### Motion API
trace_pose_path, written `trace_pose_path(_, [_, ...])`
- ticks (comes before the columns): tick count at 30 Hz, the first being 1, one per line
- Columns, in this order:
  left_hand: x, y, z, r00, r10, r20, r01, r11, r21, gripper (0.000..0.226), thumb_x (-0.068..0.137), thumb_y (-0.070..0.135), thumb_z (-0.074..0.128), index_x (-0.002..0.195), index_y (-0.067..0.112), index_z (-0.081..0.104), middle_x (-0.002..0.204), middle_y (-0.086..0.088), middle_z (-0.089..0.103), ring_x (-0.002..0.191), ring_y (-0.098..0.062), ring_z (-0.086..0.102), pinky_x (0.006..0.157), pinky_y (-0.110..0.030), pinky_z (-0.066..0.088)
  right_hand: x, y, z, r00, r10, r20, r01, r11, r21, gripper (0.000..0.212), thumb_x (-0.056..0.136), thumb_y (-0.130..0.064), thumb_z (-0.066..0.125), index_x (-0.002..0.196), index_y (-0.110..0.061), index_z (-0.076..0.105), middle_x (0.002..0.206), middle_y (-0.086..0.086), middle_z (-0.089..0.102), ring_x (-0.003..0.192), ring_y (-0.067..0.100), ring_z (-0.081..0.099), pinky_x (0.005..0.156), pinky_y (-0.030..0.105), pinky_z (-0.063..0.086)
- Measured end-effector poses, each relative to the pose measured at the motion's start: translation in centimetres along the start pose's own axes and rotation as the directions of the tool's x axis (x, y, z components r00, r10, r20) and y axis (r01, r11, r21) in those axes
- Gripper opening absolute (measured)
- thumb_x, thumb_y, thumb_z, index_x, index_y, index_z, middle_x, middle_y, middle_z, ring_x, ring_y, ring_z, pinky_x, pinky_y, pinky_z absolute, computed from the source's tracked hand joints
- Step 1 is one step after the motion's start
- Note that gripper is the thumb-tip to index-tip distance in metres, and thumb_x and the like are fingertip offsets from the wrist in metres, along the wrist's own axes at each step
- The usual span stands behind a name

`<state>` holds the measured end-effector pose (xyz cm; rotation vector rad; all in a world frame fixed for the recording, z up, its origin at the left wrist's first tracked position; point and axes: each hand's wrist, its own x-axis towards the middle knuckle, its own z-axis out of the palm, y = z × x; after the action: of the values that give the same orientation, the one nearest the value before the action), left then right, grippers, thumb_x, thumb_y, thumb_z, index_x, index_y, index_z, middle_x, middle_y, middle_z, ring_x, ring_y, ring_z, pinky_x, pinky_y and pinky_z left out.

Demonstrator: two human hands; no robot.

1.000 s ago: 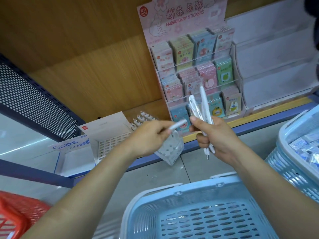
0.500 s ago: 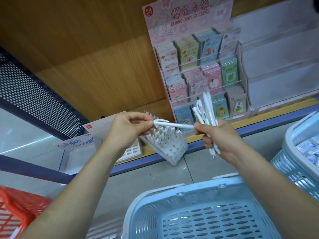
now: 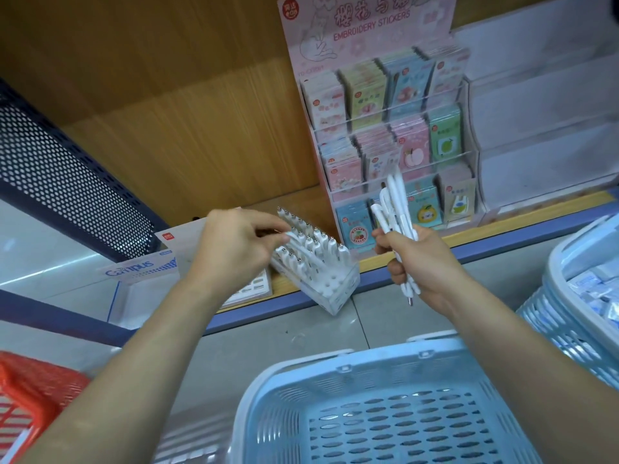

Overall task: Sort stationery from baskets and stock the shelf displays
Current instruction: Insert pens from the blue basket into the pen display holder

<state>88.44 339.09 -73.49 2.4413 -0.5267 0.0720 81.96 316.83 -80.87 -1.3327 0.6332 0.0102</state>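
Nearest the camera, over grey floor tiles (image 3: 268,343), sit 3 baskets: 1 light-blue basket (image 3: 338,366) beneath the forearms, 1 more blue basket (image 3: 556,296) at right holding wrapped packets, and 1 red basket (image 3: 33,386) at left. Above these, the right hand (image 3: 425,262) is closed in a fist around a bundle of pens (image 3: 395,209), at least 3 white ones, tips down. The left hand (image 3: 234,252) pinches a single pen (image 3: 296,244) between thumb and fingertips, right at the clear pen holder (image 3: 325,279). That holder tilts over the blue-edged wooden shelf (image 3: 502,226) and carries several rows of white pens, too many to count. Farther back stand a Campus box (image 3: 144,266) and a sticker display (image 3: 385,128) with 3 tiers of 4 stacks.
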Motion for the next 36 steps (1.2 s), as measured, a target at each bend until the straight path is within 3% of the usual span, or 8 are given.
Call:
trace_pose_path(5, [-0.1,-0.9,3.3,0.979,0.196,0.063,-0.203,0.97,0.131,0.01,0.079,0.013,0.079,0.089,0.012,0.079,0.089,0.001,0.076,0.085,-0.015,0.068,0.082,-0.027,0.053,-0.1,0.1,0.4,0.998,-0.006,0.056,0.008,1.0,-0.027,0.012,0.092,-0.009,0.056,0.102,-0.01,0.061,0.076,0.008,0.05,0.046,0.013,0.037,0.041,0.022,0.03])
trace_pose_path(14, [1.0,-1.8,5.5,0.927,0.326,0.186,-0.366,0.895,0.255,0.012,0.074,0.013,0.082,0.086,0.011,0.079,0.081,-0.002,0.072,0.078,-0.025,0.067,0.073,-0.037,0.056,-0.1,0.3,0.4,0.995,-0.015,0.095,0.017,0.999,-0.028,0.011,0.095,-0.013,0.058,0.105,-0.013,0.055,0.071,0.003,0.046,0.049,0.013,0.041,0.039,0.021,0.034])
trace_pose_path(17, [1.4,-1.4,5.7,0.908,0.342,0.242,-0.402,0.873,0.275,0.012,0.083,0.011,0.074,0.094,0.012,0.078,0.086,-0.004,0.067,0.085,-0.027,0.06,0.075,-0.037,0.052,-0.2,0.3,0.4,0.993,-0.044,0.113,0.048,0.998,-0.036,0.007,0.095,-0.018,0.061,0.097,-0.016,0.055,0.071,0.003,0.046,0.05,0.013,0.042,0.04,0.022,0.035])
trace_pose_path(23, [1.5,0.0,6.6,0.926,0.25,0.284,-0.334,0.894,0.299,0.02,0.092,0.021,0.065,0.11,0.016,0.072,0.106,0.0,0.067,0.102,-0.019,0.058,0.087,-0.028,0.043,-0.2,0.4,0.1,0.991,-0.078,0.107,0.084,0.995,-0.055,0.011,0.095,-0.022,0.062,0.096,-0.012,0.056,0.07,0.005,0.049,0.049,0.014,0.047,0.042,0.024,0.036])
trace_pose_path(29, [1.7,-0.1,7.4,0.967,0.113,0.226,-0.174,0.947,0.271,0.013,0.087,0.021,0.07,0.099,0.016,0.074,0.092,0.006,0.05,0.092,-0.012,0.048,0.078,-0.023,0.038,-0.1,0.3,-0.1,0.989,-0.102,0.104,0.102,0.995,0.005,0.013,0.092,-0.02,0.065,0.09,-0.012,0.056,0.067,0.004,0.05,0.053,0.014,0.047,0.042,0.022,0.036])
trace_pose_path(33, [1.7,0.2,7.1,0.972,0.047,0.229,-0.104,0.965,0.242,0.012,0.086,0.022,0.072,0.097,0.019,0.074,0.092,0.007,0.052,0.088,-0.009,0.049,0.075,-0.021,0.039,-0.3,0.1,-0.2,0.988,-0.075,0.132,0.062,0.993,0.1,0.012,0.09,-0.02,0.068,0.092,-0.012,0.059,0.065,-0.001,0.05,0.056,0.014,0.047,0.042,0.02,0.036])
trace_pose_path(36, [1.7,0.0,6.9,0.963,0.026,0.268,-0.098,0.961,0.259,0.018,0.085,0.023,0.074,0.103,0.021,0.073,0.094,0.008,0.052,0.09,-0.01,0.051,0.076,-0.02,0.038,-0.3,0.0,-0.3,0.984,-0.064,0.168,0.041,0.989,0.139,0.023,0.087,-0.022,0.07,0.101,-0.006,0.061,0.067,0.002,0.05,0.058,0.014,0.048,0.042,0.019,0.038])
